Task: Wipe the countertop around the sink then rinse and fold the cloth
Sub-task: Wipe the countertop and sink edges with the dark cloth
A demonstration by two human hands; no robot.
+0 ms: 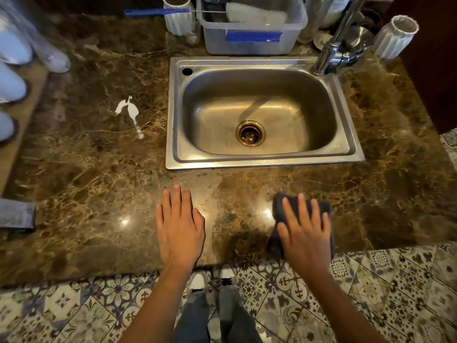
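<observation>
Cloth point(300, 206) under flat right hand point(305, 233); left hand point(179, 226) fingers straight on marble countertop point(99, 189).

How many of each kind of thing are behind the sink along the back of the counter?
White ribbed cups: 2
Clear plastic tubs: 1
Faucets: 1
Total: 4, not counting the blurred glassware beside the faucet, which is too unclear to count.

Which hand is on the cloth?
The right hand. It presses flat on the dark cloth near the counter's front edge; the left hand lies flat on bare countertop.
</observation>
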